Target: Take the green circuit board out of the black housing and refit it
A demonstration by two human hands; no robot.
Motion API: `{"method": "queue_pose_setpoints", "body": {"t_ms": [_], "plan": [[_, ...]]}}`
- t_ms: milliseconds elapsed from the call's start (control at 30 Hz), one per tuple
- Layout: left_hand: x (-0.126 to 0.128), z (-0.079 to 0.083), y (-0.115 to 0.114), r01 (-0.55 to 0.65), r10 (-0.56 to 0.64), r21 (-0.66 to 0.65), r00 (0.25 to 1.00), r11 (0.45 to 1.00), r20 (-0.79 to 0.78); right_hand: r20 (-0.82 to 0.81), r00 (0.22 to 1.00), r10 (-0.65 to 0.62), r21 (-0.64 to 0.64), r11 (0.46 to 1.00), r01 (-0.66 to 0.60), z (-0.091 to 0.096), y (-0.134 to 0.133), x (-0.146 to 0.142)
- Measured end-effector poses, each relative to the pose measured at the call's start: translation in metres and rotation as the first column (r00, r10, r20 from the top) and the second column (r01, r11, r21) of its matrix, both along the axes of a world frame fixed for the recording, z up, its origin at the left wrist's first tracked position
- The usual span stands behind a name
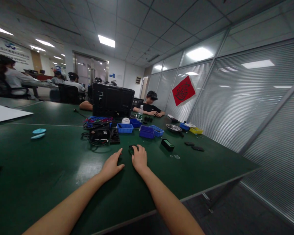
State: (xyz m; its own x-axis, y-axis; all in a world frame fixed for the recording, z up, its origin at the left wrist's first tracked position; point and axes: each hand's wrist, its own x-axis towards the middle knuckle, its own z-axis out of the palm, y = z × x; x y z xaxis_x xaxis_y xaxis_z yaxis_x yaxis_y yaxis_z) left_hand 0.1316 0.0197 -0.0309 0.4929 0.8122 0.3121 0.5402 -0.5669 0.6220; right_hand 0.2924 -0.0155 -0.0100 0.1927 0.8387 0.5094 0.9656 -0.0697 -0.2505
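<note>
My right hand (139, 158) is closed over a small dark object (131, 149) with a greenish face on the green table; its exact kind is too small to make out. To the left of it, my left hand (112, 165) rests at the tabletop with thumb and index finger apart and nothing visible between them. A speck of red shows by its fingertips, too small to name. Right of my right hand lies a black box (167, 145) with a green top, and near it a small clear piece (177, 157).
Ahead stand a black monitor (112, 101), a power adapter with cables (98, 135), blue bins (147, 131), a white ball (125, 120), a water bottle (140, 112) and a metal bowl (173, 128). A person (150, 106) sits across the table. Light-blue pieces (39, 131) lie left.
</note>
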Motion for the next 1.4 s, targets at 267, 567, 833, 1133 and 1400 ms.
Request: {"method": "queue_pose_setpoints", "body": {"t_ms": [267,567,833,1133,1400], "plan": [[-0.009,-0.002,0.008,-0.054,0.053,0.034,0.999,0.998,0.012,-0.128,0.971,-0.201,-0.249,0.954,0.164,0.002,0.007,0.021],[-0.01,0.004,0.004,-0.063,0.064,0.021,0.997,0.998,-0.038,0.018,0.988,-0.151,-0.133,0.979,0.152,0.003,0.004,0.024],[-0.011,0.003,0.006,-0.086,0.086,-0.019,0.996,0.996,-0.014,0.17,0.982,0.084,-0.029,0.996,-0.08,-0.001,-0.001,-0.002],[-0.011,-0.001,0.01,-0.105,0.105,-0.01,0.994,0.994,-0.01,-0.087,0.995,0.052,0.134,0.99,-0.04,0.0,-0.001,-0.003],[-0.011,0.002,0.008,-0.098,0.097,-0.035,0.995,0.995,-0.017,-0.634,0.773,0.023,0.064,0.998,0.023,-0.02,0.028,0.035]]}}
